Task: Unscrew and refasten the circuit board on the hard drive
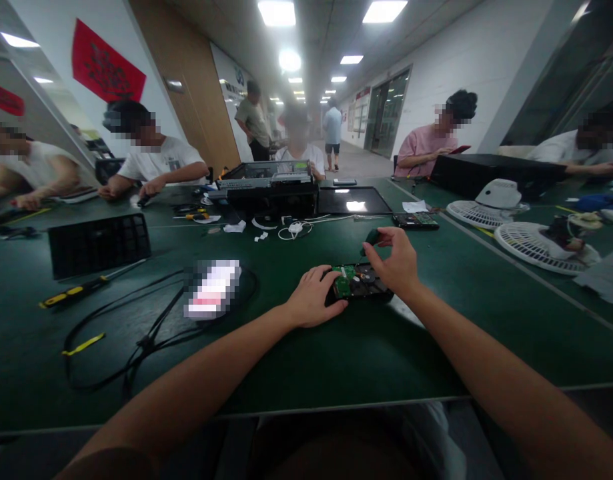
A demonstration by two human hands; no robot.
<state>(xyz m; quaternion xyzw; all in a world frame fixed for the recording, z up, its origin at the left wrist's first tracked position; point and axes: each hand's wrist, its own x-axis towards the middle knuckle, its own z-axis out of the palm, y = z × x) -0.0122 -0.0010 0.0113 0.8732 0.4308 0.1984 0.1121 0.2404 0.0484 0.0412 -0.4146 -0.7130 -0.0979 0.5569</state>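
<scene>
Near the middle of the green table [416,333], the left hand [313,297] lies flat, pressing the hard drive [357,283] down, while the right hand [396,261] pinches a screwdriver [371,238] over it; the drive looks dense, stiff and fragile at its exposed board, best gripped by its side edges.

I am seeing a green desk [436,320] carrying a hard drive [359,283], black cables [136,333], a yellow-handled screwdriver [86,288], and possibly fan grilles [536,247].
</scene>
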